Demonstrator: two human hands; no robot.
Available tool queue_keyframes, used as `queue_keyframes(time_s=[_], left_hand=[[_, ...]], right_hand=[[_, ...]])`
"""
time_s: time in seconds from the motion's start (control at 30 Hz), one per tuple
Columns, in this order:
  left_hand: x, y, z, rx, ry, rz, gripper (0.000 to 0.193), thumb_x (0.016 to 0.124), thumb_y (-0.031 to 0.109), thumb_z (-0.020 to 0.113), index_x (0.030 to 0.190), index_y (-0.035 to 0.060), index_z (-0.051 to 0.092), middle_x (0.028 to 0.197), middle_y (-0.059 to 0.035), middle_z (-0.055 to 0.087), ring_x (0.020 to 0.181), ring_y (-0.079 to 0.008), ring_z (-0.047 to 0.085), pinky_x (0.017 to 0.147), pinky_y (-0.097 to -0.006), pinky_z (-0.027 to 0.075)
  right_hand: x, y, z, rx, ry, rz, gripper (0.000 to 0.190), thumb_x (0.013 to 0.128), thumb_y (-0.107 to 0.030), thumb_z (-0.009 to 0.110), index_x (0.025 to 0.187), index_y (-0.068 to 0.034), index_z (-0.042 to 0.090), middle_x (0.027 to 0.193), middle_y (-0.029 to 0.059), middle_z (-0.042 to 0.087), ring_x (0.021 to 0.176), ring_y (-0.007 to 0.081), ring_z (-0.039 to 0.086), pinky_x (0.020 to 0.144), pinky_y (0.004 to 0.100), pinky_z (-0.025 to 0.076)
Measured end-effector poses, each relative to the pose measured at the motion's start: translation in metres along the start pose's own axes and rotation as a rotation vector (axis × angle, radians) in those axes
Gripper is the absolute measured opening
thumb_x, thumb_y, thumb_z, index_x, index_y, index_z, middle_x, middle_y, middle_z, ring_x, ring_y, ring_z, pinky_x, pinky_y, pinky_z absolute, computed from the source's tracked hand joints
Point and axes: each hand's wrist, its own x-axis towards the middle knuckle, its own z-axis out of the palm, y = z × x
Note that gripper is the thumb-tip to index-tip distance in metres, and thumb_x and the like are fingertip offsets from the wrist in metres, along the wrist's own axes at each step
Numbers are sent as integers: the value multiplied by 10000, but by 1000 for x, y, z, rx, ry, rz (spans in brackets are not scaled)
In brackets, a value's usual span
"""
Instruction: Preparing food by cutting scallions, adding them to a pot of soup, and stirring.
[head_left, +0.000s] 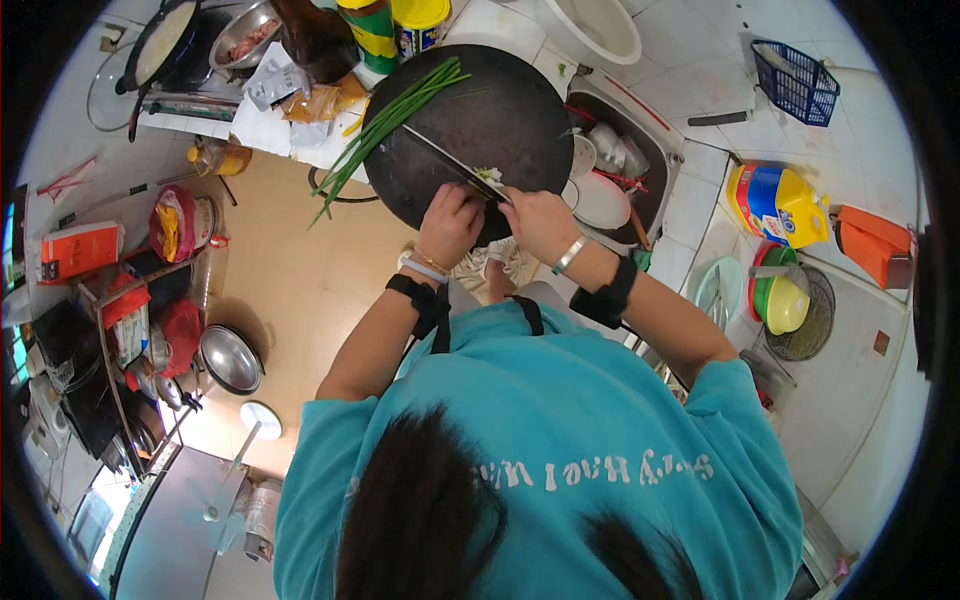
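Note:
On the round dark chopping board lies a kitchen knife, its blade slanting up to the left. My right hand grips it at its lower right end. My left hand is beside the blade near the board's front edge, its fingers curled on a small green piece mostly hidden beneath them. Chopped pale bits lie against the blade's far side. A bunch of long green scallions or chives rests across the board's left edge, its ends hanging over the side.
Right of the board is a sink holding dishes and plastic bags. Packets, a green-and-yellow container and a metal bowl of meat stand at the back left. A yellow oil jug and a blue basket are farther right.

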Motion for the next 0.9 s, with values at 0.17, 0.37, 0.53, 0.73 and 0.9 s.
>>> queue_keyframes(time_s=[0.17, 0.37, 0.53, 0.73, 0.9], left_hand=[[-5, 3, -5, -29, 56, -19, 173, 607, -13, 653, 762, 26, 588, 836, -101, 552, 810, -301, 541, 699, -359, 472], [-10, -4, -3, 12, -43, -3, 180, 613, -5, 624, 790, 7, 595, 857, -80, 552, 867, -264, 536, 753, -332, 465], [-9, -4, -4, 30, -57, 43, 205, 598, -1, 622, 801, 6, 593, 858, -86, 552, 854, -258, 537, 752, -325, 466], [-11, -5, -2, 67, -43, 53, 216, 590, 11, 622, 804, 4, 597, 844, -87, 552, 817, -251, 533, 743, -320, 463], [-12, -7, -2, 75, -48, 55, 220, 580, 12, 623, 799, 4, 597, 830, -86, 551, 811, -251, 531, 737, -318, 466]], right_hand=[[-15, 6, -15, -30, -50, 1, 252, 825, -206, 510, 1033, -69, 555, 642, 148, 593, 608, 322, 583, 552, 413, 466], [-20, 3, -12, -95, -103, -8, 209, 795, -181, 526, 948, -44, 565, 621, 144, 598, 597, 305, 605, 513, 398, 473], [-6, -1, 2, -152, -141, 15, 213, 797, -177, 521, 969, -56, 554, 639, 136, 603, 606, 295, 607, 525, 394, 478], [-15, 0, -4, -150, -105, -46, 228, 821, -204, 510, 999, -67, 547, 652, 133, 603, 591, 290, 603, 516, 394, 477], [-2, -14, -2, -149, -172, 23, 212, 716, -84, 527, 920, -22, 533, 651, 155, 604, 638, 304, 616, 537, 391, 488]])
